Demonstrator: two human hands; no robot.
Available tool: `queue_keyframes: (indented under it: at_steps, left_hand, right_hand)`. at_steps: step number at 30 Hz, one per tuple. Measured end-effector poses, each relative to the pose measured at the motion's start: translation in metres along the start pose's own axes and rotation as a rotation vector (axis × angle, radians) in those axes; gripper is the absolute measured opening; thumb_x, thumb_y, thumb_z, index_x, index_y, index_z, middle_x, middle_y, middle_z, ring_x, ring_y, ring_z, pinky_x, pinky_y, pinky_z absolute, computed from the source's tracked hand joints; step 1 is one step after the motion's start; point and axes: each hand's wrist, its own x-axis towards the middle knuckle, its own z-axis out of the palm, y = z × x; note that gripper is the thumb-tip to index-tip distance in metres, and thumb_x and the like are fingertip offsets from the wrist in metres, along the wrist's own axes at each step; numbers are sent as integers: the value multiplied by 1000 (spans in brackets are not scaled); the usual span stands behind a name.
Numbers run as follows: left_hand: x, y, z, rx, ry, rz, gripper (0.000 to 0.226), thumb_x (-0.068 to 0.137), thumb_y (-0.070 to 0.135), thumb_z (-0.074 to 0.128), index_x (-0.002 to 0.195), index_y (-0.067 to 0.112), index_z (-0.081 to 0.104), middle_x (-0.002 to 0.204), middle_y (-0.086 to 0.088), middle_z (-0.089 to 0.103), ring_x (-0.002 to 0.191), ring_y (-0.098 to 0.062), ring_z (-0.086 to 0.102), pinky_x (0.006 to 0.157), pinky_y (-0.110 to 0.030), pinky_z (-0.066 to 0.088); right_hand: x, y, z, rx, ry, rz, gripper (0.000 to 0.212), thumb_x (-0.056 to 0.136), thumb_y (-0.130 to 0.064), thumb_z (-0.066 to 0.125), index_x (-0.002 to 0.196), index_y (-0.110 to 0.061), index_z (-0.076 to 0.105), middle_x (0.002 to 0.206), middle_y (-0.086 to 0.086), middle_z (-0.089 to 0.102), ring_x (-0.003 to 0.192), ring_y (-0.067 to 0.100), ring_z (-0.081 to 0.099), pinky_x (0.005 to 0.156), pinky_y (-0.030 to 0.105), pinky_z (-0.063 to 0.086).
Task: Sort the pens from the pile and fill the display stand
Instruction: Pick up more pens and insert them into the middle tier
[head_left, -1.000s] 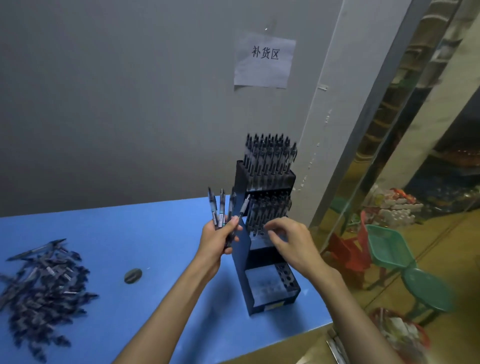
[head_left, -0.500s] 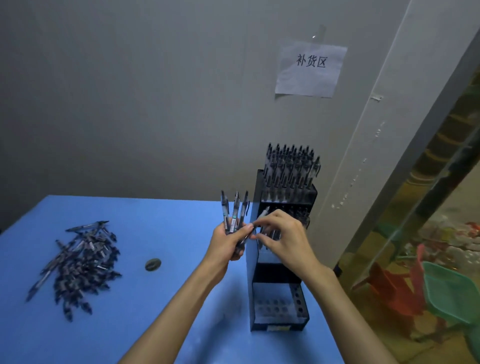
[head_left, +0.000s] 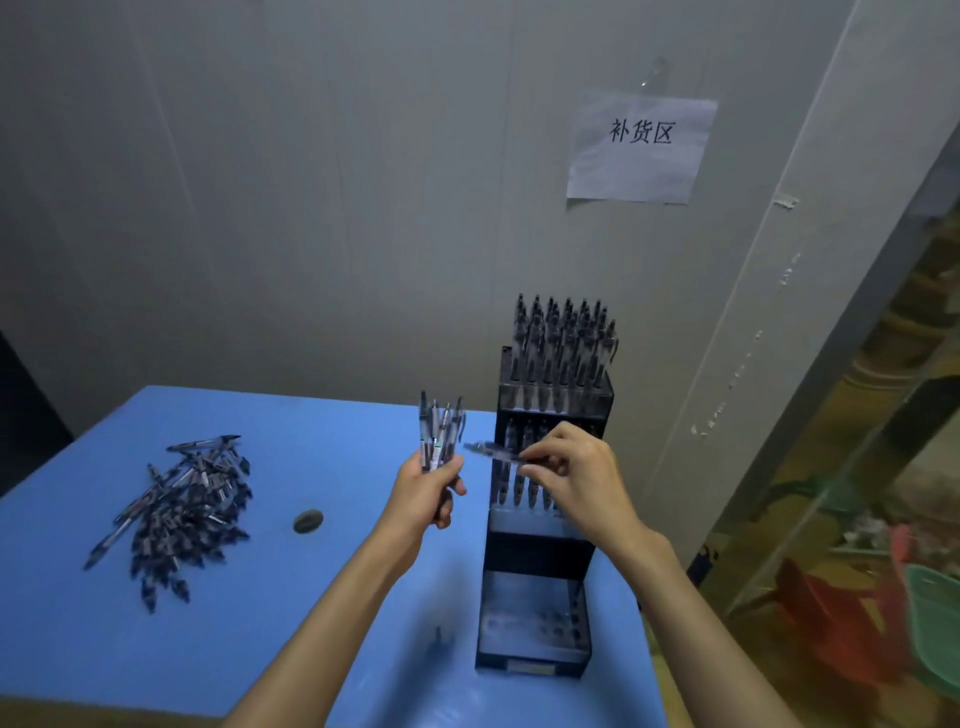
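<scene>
The stand (head_left: 545, 525) is on the right part of the blue surface (head_left: 332, 613), and I take it as the landmark. Its lowest tier, nearest to the person, shows only open holes; the middle tier is partly filled and the top tier looks full. Just left of the stand, the left hand (head_left: 428, 493) grips a bundle (head_left: 440, 436) of several pens, upright and a little fanned. In front of the middle tier, the right hand (head_left: 574, 480) pinches one pen (head_left: 493, 453) near its end, lying almost level with the free end toward the bundle. I judge a pen is light, stiff and smooth, so a pinch at mid-barrel should guide it better into a hole. Well left of the stand lies the pile (head_left: 179, 512), and between them a small dark oval object (head_left: 308, 521). The pens already in the middle tier may hinder the fingers. Behind the stand is a wall with a paper sign (head_left: 641, 148).
</scene>
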Motion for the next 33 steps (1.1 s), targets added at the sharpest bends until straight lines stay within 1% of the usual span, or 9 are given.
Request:
queue_keyframes:
  at_steps: [2, 3, 5, 8, 10, 13, 19, 26, 33]
  left_hand:
    - [0, -4, -5, -19, 25, 12, 10, 104, 19, 55, 98, 13, 51, 72, -7, 59, 43, -14, 36, 41, -24, 29]
    - [-1, -5, -7, -25, 25, 19, 8, 104, 21, 56, 102, 14, 53, 72, -6, 60, 44, -13, 36, 41, -23, 29]
    - [-3, -7, -9, -13, 22, 40, 10, 104, 24, 56, 108, 15, 54, 74, -5, 63, 46, -13, 37, 42, -22, 28]
    - [-5, -8, -10, 1, 42, 75, 13, 103, 27, 58, 109, 16, 55, 80, -5, 66, 47, -13, 37, 44, -22, 29]
    - [-4, -8, -11, 0, 64, 96, 14, 103, 27, 59, 108, 14, 56, 81, -5, 67, 46, -13, 37, 44, -22, 29]
    - [-4, -5, -10, -3, 94, 115, 14, 102, 26, 59, 106, 13, 57, 83, -4, 64, 46, -13, 37, 43, -21, 30]
    - [-3, -1, -8, 7, 87, 130, 15, 102, 25, 60, 106, 11, 58, 83, -5, 62, 48, -13, 38, 43, -20, 31]
    - [-5, 1, -5, 17, 68, 125, 13, 102, 26, 60, 107, 14, 60, 82, -5, 63, 48, -12, 41, 44, -20, 33]
    - [-6, 2, -9, 4, 71, 114, 17, 103, 25, 58, 109, 9, 60, 85, -5, 63, 49, -11, 43, 45, -20, 33]
  right_hand:
    - [0, 5, -1, 41, 35, 40, 13, 81, -19, 83, 93, -18, 78, 81, -11, 65, 73, 5, 62, 70, 27, 55]
    - [0, 6, 0, 69, 46, 67, 12, 82, -20, 82, 93, -17, 77, 80, -11, 67, 73, 5, 64, 71, 28, 56]
    - [2, 7, 3, 106, 47, 122, 12, 85, -20, 79, 94, -17, 72, 79, -12, 68, 75, 3, 65, 73, 25, 56]
    - [4, 5, 12, 122, 28, 185, 14, 88, -20, 75, 95, -19, 63, 80, -13, 67, 78, 1, 65, 75, 23, 56]
    - [4, 5, 18, 109, 20, 204, 12, 90, -22, 73, 95, -18, 63, 80, -11, 68, 78, 1, 66, 76, 24, 57]
    - [5, 5, 23, 83, 27, 193, 11, 90, -23, 73, 96, -16, 67, 80, -9, 69, 78, 1, 66, 76, 22, 57]
    - [4, 6, 32, 64, 11, 210, 17, 85, -25, 79, 96, -14, 71, 78, -10, 68, 76, 1, 66, 76, 22, 58]
    - [8, -7, 38, 3, 30, 291, 15, 83, -29, 81, 85, -17, 72, 76, -7, 70, 70, 1, 64, 70, 18, 54]
    - [11, -8, 39, -38, 27, 388, 12, 81, -28, 78, 78, -23, 68, 72, -10, 67, 72, 6, 64, 70, 25, 54]
